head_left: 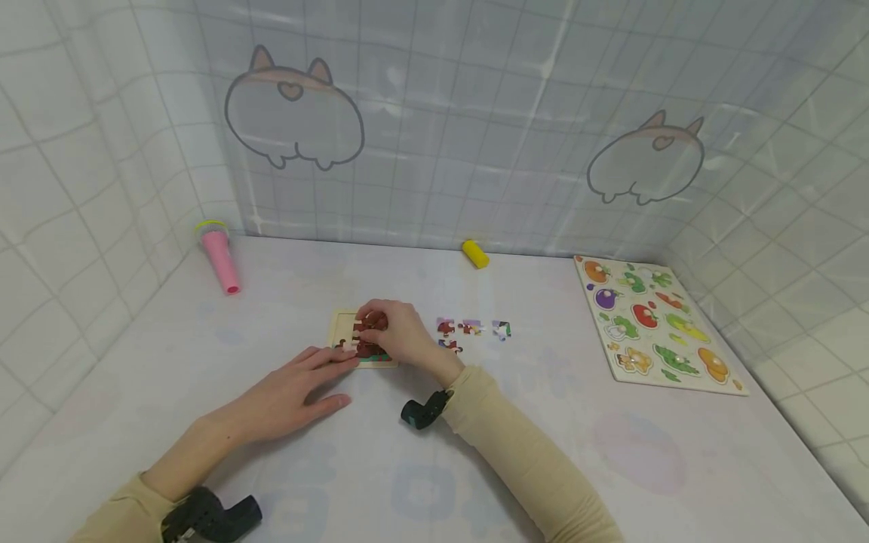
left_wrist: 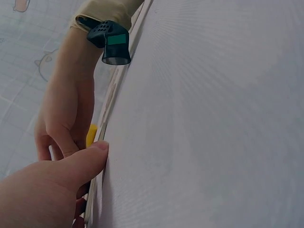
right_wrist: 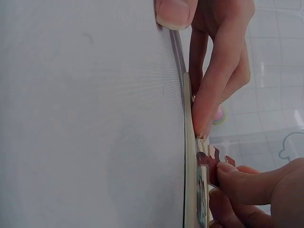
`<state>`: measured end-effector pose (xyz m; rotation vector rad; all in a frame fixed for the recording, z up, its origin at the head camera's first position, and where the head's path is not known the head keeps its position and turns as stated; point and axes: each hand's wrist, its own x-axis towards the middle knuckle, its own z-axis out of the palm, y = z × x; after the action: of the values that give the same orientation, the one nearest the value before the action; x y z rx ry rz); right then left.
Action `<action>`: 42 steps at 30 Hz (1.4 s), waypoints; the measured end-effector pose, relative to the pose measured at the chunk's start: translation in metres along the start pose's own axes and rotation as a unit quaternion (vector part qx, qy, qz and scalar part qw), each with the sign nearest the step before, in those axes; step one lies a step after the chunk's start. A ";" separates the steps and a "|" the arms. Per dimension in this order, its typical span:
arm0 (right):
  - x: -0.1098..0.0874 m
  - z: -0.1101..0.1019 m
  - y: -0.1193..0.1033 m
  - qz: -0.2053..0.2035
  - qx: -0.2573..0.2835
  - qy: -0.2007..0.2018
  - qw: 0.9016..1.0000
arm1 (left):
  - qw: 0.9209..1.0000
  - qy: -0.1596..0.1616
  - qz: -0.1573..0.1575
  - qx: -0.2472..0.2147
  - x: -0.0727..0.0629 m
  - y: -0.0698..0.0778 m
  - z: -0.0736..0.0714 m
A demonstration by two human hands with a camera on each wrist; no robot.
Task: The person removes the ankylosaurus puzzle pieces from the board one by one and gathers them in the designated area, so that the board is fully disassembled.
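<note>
A small jigsaw puzzle in a pale wooden tray lies flat on the table, partly filled with brown pieces. My right hand is over the tray. In the right wrist view, its thumb and fingers pinch a dark red-brown puzzle piece, tilted up from the tray's surface. My left hand lies at the tray's near left side, fingers extended, fingertips touching the tray and the pieces in it. Several loose puzzle pieces lie right of the tray. My right hand hides part of the picture.
A board of vegetable shapes lies at the right. A yellow cylinder lies by the back wall, and a pink toy with a yellow-green rim stands at the back left. Tiled-pattern sheets enclose the table's back and sides.
</note>
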<state>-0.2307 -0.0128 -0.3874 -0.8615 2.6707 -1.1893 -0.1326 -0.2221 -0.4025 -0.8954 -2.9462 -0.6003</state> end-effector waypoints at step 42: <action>-0.112 -0.111 0.081 0.086 0.009 0.047 0.995 | 1.000 0.005 -0.016 -0.004 0.000 0.003 0.002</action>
<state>-0.2081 0.1627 -0.3841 -0.5719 2.7381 -1.2395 -0.1308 -0.2193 -0.4029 -0.8452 -2.9555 -0.6163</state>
